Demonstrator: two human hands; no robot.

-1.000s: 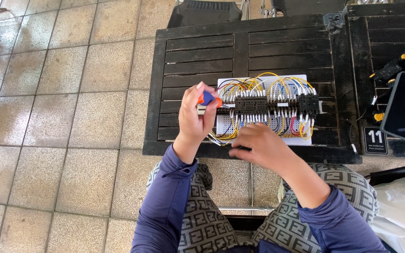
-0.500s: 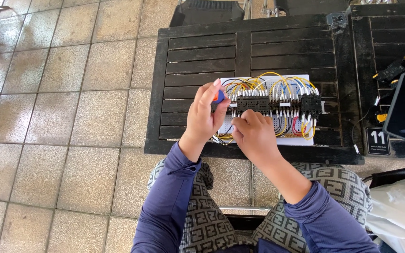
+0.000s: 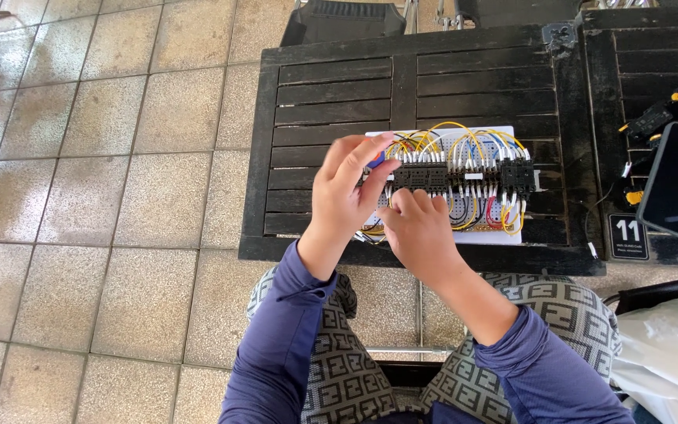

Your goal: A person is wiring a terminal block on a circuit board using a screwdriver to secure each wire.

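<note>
Both hands, left hand and right hand, rest on the wired board.

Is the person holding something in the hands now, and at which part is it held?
The left hand pinches a small blue tool by its handle end. The right hand rests its fingertips on the wired board, holding nothing visible.

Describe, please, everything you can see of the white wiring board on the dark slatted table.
The wiring board is a flat white panel lying on the dark slatted table, near its front edge. A row of black blocks crosses its middle, with yellow, blue and red wires looping above and below. The left hand covers its left end, and the right hand rests on its lower left part.
</note>
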